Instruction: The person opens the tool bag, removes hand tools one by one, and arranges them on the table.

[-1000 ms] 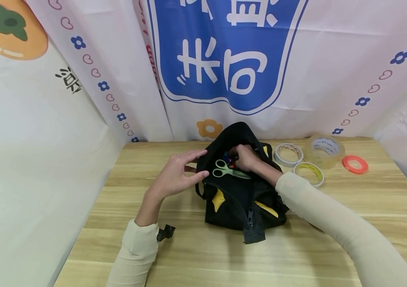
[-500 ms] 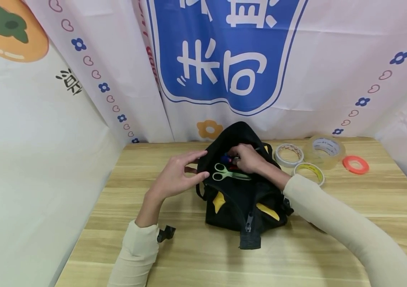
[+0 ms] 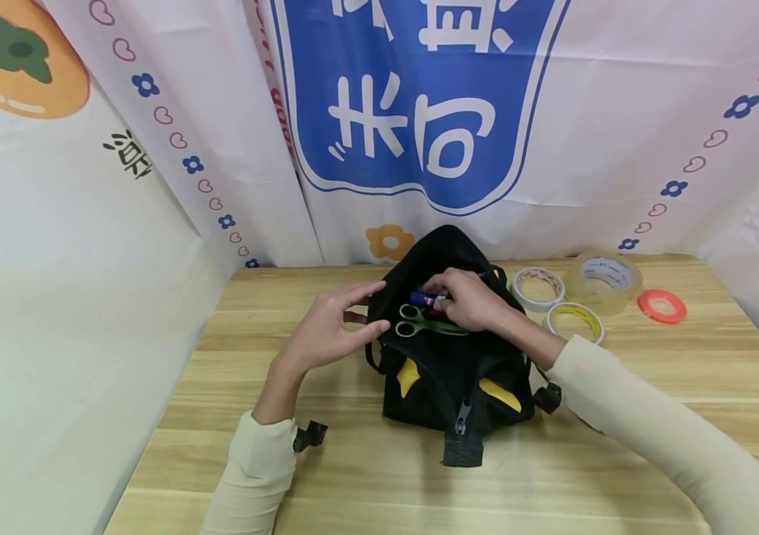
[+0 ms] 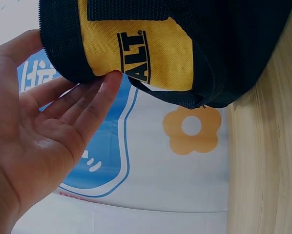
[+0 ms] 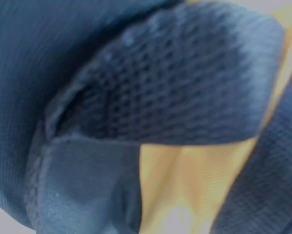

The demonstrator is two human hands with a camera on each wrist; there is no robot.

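An open black tool bag (image 3: pixel 413 401) with yellow patches stands on the wooden table. My left hand (image 3: pixel 333 323) holds its left rim between thumb and fingers; in the left wrist view, the fingertips (image 4: pixel 112 80) touch the outer wall beside a yellow label. Inside the opening, my right hand (image 3: pixel 469 301) pinches a small blue cylinder (image 3: pixel 422 299) with a white and pink marking. Green-handled scissors (image 3: pixel 413 319) lie in the bag just below that hand. The right wrist view is filled by the bag's black webbing (image 5: pixel 175 83) and yellow fabric, hiding the hand.
Right of the bag lie a silver-grey tape roll (image 3: pixel 521 299), a white roll with yellow core (image 3: pixel 600 332), a wide clear tape roll (image 3: pixel 620 301) and a thin red roll (image 3: pixel 662 318). A printed cloth (image 3: pixel 553 200) hangs behind the table (image 3: pixel 252 334).
My right hand has drawn slightly toward me and right, and the blue cylinder at its fingers shows more fully. The bag's zipper end has shifted a little; my left hand stays put.
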